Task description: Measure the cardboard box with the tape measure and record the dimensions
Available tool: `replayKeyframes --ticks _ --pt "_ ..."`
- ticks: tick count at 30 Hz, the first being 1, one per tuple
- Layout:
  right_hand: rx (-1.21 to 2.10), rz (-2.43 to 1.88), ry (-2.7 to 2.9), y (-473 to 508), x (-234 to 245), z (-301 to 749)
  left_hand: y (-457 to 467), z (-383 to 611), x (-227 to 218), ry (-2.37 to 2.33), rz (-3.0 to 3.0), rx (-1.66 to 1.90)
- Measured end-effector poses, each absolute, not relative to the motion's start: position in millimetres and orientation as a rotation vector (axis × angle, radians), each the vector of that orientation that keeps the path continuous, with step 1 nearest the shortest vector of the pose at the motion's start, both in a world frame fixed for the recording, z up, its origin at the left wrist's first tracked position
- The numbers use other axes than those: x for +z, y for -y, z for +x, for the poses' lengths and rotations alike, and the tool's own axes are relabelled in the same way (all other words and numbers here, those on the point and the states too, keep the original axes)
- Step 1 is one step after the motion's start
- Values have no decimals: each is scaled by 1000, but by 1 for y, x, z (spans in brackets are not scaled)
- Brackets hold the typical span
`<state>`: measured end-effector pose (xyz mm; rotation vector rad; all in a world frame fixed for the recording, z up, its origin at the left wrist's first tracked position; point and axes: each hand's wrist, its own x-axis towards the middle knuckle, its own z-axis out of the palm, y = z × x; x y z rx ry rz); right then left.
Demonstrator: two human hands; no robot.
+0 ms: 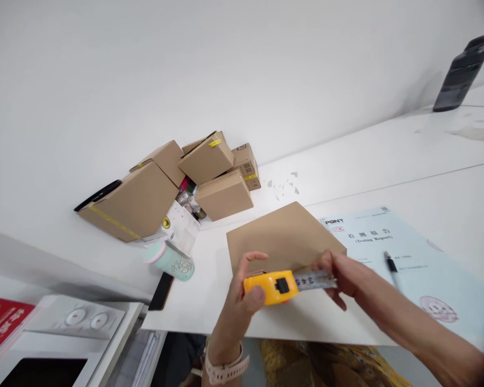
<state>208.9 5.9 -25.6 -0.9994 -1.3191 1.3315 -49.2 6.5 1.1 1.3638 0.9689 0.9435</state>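
Note:
My left hand (242,295) grips a yellow tape measure (271,287) by its case, thumb on the near side. My right hand (341,277) pinches the end of the tape blade (312,279), which is pulled out a short way to the right. Both hands hover over the near edge of a flat brown cardboard box (282,239) lying on the white table (427,177).
A pile of several cardboard boxes (173,185) stands at the back left against the wall. A mint-green cup (171,260) lies beside a dark phone (161,291). A light-blue report sheet (407,258) with a pen (392,264) lies at the right. A black object (462,72) leans far right.

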Motion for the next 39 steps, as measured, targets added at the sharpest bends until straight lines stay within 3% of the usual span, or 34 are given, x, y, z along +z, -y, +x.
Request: replayKeyframes --ticks 5,11,20,39 --pt "1116 -1080 1218 -66 -10 252 -12 -92 13 -1292 1317 1178" --pt "1100 -1248 1236 -128 -46 261 -36 -139 0 -1474 1270 1275" --pt "932 -1585 1426 -122 -62 247 -44 -162 -19 -1484 1288 1195" --pt "1014 -1733 1466 -122 -62 246 -56 -169 -31 -1370 1278 1164"
